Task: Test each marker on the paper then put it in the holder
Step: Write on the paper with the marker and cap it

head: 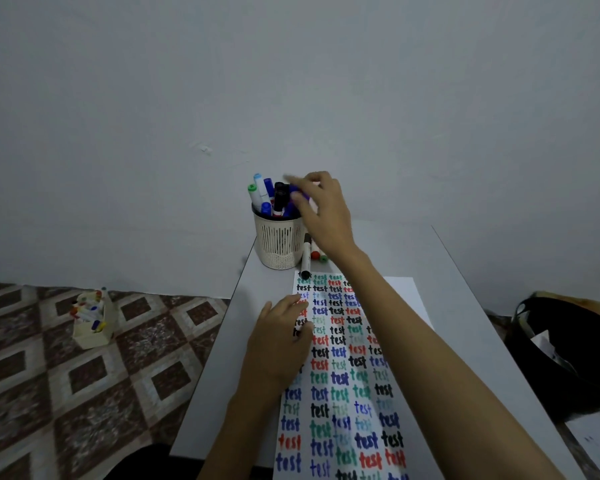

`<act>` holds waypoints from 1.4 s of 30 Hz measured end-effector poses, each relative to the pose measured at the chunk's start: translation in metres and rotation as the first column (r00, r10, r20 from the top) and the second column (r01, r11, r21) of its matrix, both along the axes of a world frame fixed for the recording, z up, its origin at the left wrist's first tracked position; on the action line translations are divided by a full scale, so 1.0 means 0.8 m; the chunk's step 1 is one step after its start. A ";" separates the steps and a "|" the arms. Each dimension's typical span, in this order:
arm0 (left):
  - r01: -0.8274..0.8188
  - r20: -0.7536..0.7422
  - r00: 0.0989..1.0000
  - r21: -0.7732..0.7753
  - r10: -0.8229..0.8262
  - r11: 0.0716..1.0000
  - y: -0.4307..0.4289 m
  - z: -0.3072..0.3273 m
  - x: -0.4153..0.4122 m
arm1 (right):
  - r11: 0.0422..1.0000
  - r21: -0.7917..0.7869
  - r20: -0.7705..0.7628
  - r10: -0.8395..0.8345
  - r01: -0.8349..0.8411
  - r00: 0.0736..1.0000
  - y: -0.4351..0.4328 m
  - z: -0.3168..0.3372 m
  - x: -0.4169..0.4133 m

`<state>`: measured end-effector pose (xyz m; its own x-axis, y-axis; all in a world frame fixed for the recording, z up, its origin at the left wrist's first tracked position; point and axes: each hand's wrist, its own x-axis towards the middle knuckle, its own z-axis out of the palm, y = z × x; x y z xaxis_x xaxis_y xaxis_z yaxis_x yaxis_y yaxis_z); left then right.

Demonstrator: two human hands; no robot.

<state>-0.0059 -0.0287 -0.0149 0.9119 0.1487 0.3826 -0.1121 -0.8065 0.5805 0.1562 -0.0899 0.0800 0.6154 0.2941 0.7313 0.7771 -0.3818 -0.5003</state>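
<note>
A cream mesh holder (280, 242) stands at the far end of the small grey table (465, 306), with several markers upright in it. My right hand (321, 209) is over the holder's right rim, fingers closed on a blue marker (297, 194) that is blurred and tilted above the opening. My left hand (281, 344) lies flat on the left edge of the paper (347, 382), which is covered with the word "test" in black, red, green and blue. A black marker (306, 258) and a red-capped marker (315, 253) lie beside the holder.
The table's left edge drops to a patterned tile floor. On that floor stands a cream box (92, 322) with several markers. A black bin (565, 351) sits to the right of the table. A grey wall rises behind the holder.
</note>
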 end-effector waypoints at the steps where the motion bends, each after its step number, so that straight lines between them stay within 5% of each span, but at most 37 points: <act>1: -0.006 0.004 1.000 0.001 0.006 1.000 0.000 0.000 0.000 | 0.998 0.063 -0.066 -0.009 0.013 0.998 -0.008 -0.002 0.003; 3: -0.015 0.010 1.000 0.003 0.015 1.000 0.000 -0.001 0.001 | 0.984 0.071 -0.216 -0.143 0.162 0.966 -0.027 -0.013 0.012; 5: -0.022 0.009 1.000 -0.001 0.022 1.000 -0.001 0.000 0.000 | 0.937 -0.154 -0.355 -0.349 0.314 0.867 -0.049 -0.030 0.021; 7: -0.031 0.014 0.999 -0.009 0.031 0.999 -0.001 0.001 0.000 | 0.869 -0.401 -0.439 -0.461 0.290 0.771 -0.069 -0.050 0.025; 9: -0.033 0.010 0.999 -0.011 0.033 0.999 -0.002 0.001 -0.001 | 0.849 -0.463 -0.468 -0.478 0.254 0.743 -0.081 -0.070 0.027; 17: -0.023 0.027 0.999 -0.012 0.023 1.000 0.000 -0.002 -0.001 | 0.865 0.031 -0.412 -0.445 0.500 0.795 -0.111 -0.080 0.014; 21: 0.009 0.045 0.999 -0.020 -0.008 1.000 0.000 -0.002 -0.001 | 0.722 0.495 -0.549 -0.172 0.484 0.818 -0.130 -0.054 0.002; 23: 0.005 0.069 0.998 -0.042 -0.002 0.999 -0.001 0.000 -0.001 | 0.685 0.585 -0.582 -0.017 0.434 0.813 -0.140 -0.038 -0.018; 28: 0.130 0.123 0.986 -0.145 -0.112 0.981 -0.005 0.004 -0.004 | 0.878 0.478 -0.654 0.344 0.017 0.674 -0.141 -0.033 -0.089; 33: 0.190 0.151 0.974 -0.137 -0.169 0.972 -0.008 0.009 -0.008 | 0.813 0.574 -0.687 0.545 -0.102 0.479 -0.118 -0.054 -0.137; 42: 0.305 0.155 0.950 -0.261 -0.272 0.916 -0.007 0.013 -0.016 | 0.842 0.487 -0.686 0.534 -0.232 0.494 -0.111 -0.057 -0.157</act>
<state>-0.0184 -0.0345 -0.0042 0.8840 0.0008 0.4674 -0.3941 -0.5364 0.7463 0.0302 -0.1787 0.0345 0.8484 0.5165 0.1159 0.0536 0.1339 -0.9895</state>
